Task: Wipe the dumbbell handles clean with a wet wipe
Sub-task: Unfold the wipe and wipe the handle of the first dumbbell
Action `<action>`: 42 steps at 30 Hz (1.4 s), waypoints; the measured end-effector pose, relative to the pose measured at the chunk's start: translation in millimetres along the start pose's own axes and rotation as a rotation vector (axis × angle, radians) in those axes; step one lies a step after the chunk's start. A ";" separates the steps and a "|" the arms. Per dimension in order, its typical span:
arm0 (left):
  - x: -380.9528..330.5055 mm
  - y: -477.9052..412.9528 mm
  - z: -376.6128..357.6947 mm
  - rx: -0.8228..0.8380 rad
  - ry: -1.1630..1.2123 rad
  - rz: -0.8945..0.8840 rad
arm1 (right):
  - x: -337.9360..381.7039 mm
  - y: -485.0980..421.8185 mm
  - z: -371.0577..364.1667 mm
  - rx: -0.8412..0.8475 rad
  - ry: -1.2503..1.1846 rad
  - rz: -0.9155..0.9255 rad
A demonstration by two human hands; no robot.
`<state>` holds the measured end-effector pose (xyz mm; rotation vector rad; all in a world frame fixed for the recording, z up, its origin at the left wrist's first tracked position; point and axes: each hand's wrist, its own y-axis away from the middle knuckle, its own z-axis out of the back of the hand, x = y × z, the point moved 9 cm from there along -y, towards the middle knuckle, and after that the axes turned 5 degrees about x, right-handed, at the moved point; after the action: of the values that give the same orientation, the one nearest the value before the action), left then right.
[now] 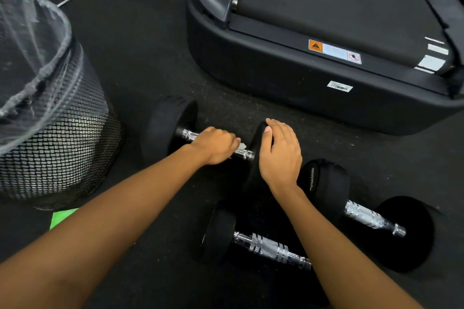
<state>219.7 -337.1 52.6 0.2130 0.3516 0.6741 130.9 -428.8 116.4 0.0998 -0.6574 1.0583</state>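
Grips the wipe (241, 146) round the handle (188, 134) of the far dumbbell (170, 128) with the left hand (216, 145), fingers curled tight. Shows only a small white bit of wipe past the knuckles; hides the rest. Lays the right hand (280, 154) flat on that dumbbell's right weight, fingers straight, covering most of it. Sits on the black floor (150, 57), just before a treadmill (276, 70). Nearer: a right dumbbell (371, 217) and a near dumbbell (268, 248), right end hidden behind the right arm. Left: a mesh bin (62, 145), cut off by the edge. Below it, a green bit (62, 217), too little to tell what.
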 end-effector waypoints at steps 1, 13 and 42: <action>-2.9 -1.9 -0.2 0.010 -0.014 0.012 | -0.2 0.0 0.1 -0.001 -0.002 -0.002; -9.9 3.2 0.1 0.027 0.011 -0.074 | 0.2 1.6 0.9 0.002 0.011 -0.004; -13.6 51.0 19.4 -0.382 -0.072 -0.396 | -0.1 -0.4 0.3 -0.001 -0.012 -0.009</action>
<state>188.1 -308.4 89.4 -0.1936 0.1823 0.3309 131.1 -429.2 116.6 0.1083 -0.6672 1.0490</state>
